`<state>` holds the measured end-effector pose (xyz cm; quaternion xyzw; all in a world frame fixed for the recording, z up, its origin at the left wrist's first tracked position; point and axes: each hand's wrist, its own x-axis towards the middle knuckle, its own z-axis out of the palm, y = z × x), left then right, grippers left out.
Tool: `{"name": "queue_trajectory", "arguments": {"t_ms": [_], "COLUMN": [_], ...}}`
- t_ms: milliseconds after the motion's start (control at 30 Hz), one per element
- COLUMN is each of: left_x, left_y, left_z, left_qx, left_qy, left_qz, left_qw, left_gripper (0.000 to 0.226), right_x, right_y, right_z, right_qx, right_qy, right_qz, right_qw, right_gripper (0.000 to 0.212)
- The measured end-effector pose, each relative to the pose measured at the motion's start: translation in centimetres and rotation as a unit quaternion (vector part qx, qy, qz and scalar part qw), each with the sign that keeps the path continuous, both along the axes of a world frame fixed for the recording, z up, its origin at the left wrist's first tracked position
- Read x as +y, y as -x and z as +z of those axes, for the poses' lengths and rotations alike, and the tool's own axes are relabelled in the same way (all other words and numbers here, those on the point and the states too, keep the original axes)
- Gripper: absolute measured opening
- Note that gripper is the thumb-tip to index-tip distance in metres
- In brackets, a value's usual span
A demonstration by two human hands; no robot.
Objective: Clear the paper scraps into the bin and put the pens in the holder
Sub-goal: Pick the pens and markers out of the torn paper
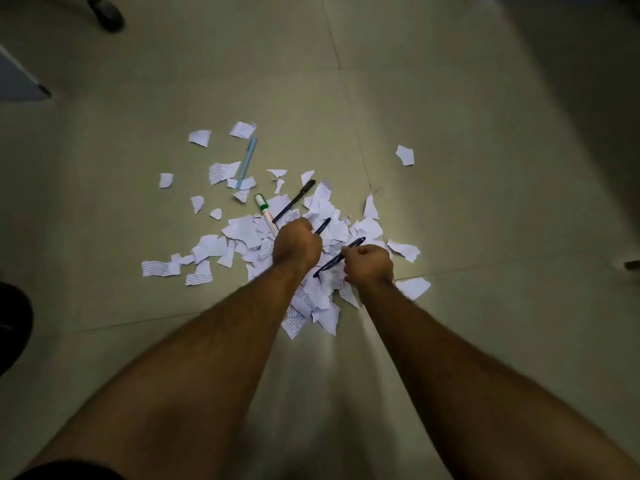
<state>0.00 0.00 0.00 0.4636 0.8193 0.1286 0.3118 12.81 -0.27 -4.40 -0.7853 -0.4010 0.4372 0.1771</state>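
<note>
A heap of torn white paper scraps (pixel 239 233) lies on the tiled floor. My left hand (pixel 298 245) is curled round a dark pen (pixel 322 225) whose tip sticks out past the knuckles. My right hand (pixel 369 265) grips another dark blue pen (pixel 353 244) lying slantwise over the pile. A black pen (pixel 299 197) and a white marker with a green band (pixel 264 209) rest on the scraps just beyond my left hand. A light blue pen (pixel 246 161) lies farther out to the left. No bin or holder is in view.
Single scraps lie apart, one at the right (pixel 405 155) and several at the left (pixel 165 180). A dark shoe-like shape (pixel 105 12) sits at the top left, another dark object (pixel 14 323) at the left edge. Grey furniture edge (pixel 20 81) at upper left.
</note>
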Motion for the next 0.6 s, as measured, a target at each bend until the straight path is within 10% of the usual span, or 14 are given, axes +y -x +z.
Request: {"name": "queue_trajectory", "arguments": {"t_ms": [267,600], "left_x": [1.0,2.0], "left_y": [-0.8,-4.7], "left_z": [-2.1,2.2], "left_qx": [0.17,-0.053], "left_qy": [0.04,-0.063], "left_qz": [-0.116,-0.041], "left_qw": [0.978,0.996], "left_gripper": [0.029,0.022], "right_x": [0.6,-0.2], "right_y": [1.0,-3.5], "right_z": [-0.2,4.4], "right_qx": [-0.056,0.011], "right_qy": [0.028,-0.041], "right_qz": [0.051,-0.032], "right_qw": [0.997,0.999], "right_gripper": [0.056,0.03]}}
